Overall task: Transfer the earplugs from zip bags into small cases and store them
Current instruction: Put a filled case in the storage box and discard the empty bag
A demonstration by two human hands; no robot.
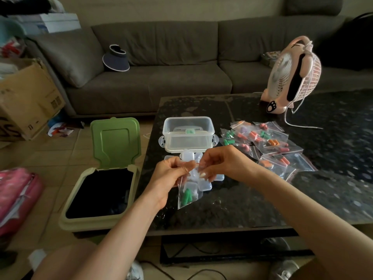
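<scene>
Hanging btwn both hands (pinched at top): zip bag.

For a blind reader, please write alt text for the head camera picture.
The left hand and right hand pinch the top of a zip bag with green earplugs above a dark table. Behind lie small cases, a clear box and more filled bags; an open bin stands left.

The dark speckled coffee table carries a clear lidded storage box far left, small clear cases nearer, zip bags of coloured earplugs right, and a pink desk fan far right.
</scene>
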